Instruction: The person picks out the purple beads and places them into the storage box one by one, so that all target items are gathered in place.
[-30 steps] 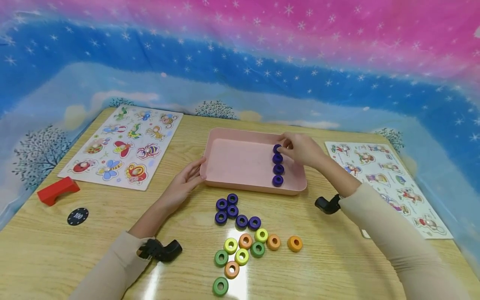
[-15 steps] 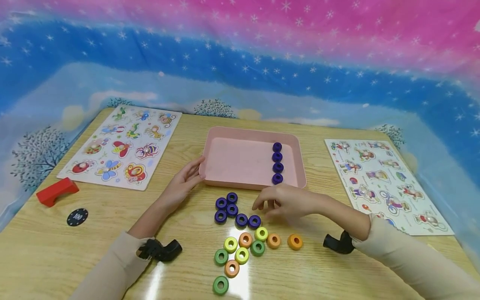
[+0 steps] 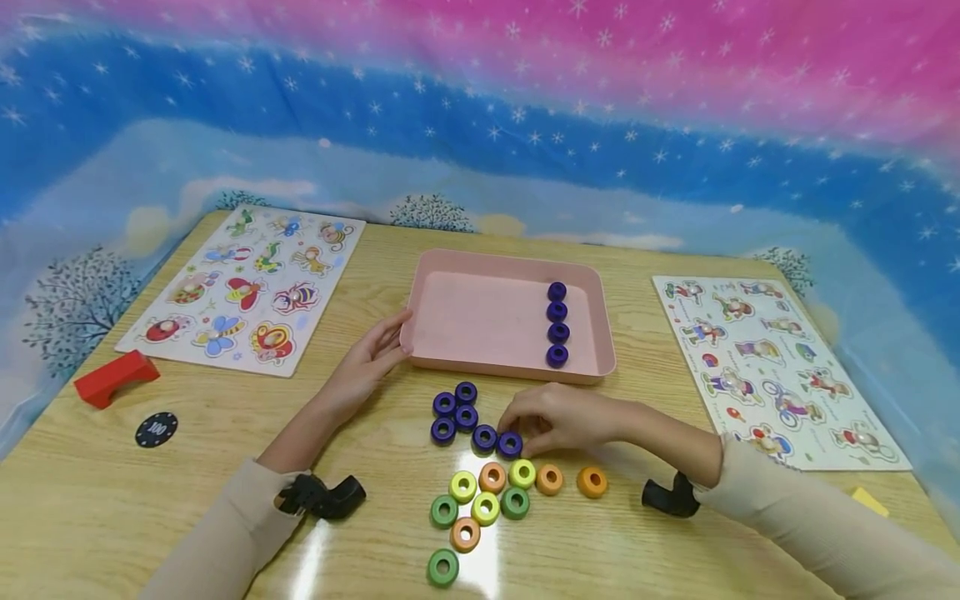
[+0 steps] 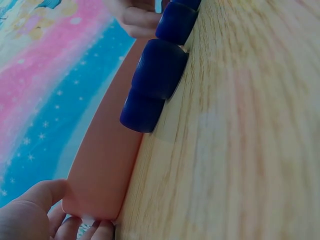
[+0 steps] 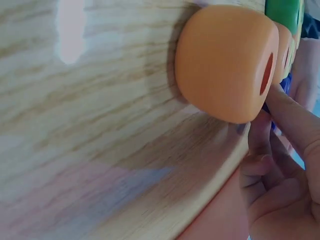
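Observation:
My left hand (image 3: pixel 365 360) holds the left front corner of a pink tray (image 3: pixel 480 312), thumb and fingers on either side of it in the left wrist view. Inside the tray, toward its right end, several purple beads (image 3: pixel 558 332) stand in a straight column. In front of the tray, my right hand (image 3: pixel 567 418) pinches a purple bead (image 3: pixel 510 445) at the right end of a loose group of purple beads (image 3: pixel 466 418). An orange bead (image 5: pixel 225 65) looms large beside these fingers in the right wrist view and partly hides the pinched bead.
Yellow beads (image 3: pixel 485 508), green beads (image 3: pixel 443 567) and orange beads (image 3: pixel 550 479) lie nearer me. Picture puzzle boards flank the tray, an insect board (image 3: pixel 251 287) left and a figure board (image 3: pixel 780 375) right. A red block (image 3: pixel 116 379) and black chip (image 3: pixel 157 430) lie far left.
My right hand has let go of the far bead in the tray's column, come back toward me over the front rim, and taken hold of a loose purple bead. The left hand stays at the corner.

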A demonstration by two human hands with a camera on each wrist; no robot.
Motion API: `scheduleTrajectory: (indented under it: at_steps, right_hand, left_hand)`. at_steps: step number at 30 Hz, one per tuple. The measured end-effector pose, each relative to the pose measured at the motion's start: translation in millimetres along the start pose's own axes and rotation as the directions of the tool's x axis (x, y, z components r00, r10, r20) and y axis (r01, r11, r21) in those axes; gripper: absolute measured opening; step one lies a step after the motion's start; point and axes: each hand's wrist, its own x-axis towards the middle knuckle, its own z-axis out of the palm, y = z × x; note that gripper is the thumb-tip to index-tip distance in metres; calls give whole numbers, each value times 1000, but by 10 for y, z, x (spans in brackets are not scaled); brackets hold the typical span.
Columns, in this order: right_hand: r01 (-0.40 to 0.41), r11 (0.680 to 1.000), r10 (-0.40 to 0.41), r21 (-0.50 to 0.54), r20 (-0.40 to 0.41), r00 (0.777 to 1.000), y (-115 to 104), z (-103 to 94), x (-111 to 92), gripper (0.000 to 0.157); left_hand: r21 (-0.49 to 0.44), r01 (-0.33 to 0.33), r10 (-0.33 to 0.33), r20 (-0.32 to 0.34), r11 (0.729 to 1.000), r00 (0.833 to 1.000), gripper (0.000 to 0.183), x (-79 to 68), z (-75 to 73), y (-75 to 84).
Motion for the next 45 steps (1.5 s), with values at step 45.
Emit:
scheduleTrajectory:
  at_steps: [45]
  right_hand:
    - [-229, 958, 155, -171, -365, 918, 547, -381, 110, 30]
  left_hand:
    - [-44, -9, 10, 18, 999, 1000, 50, -4, -13, -8]
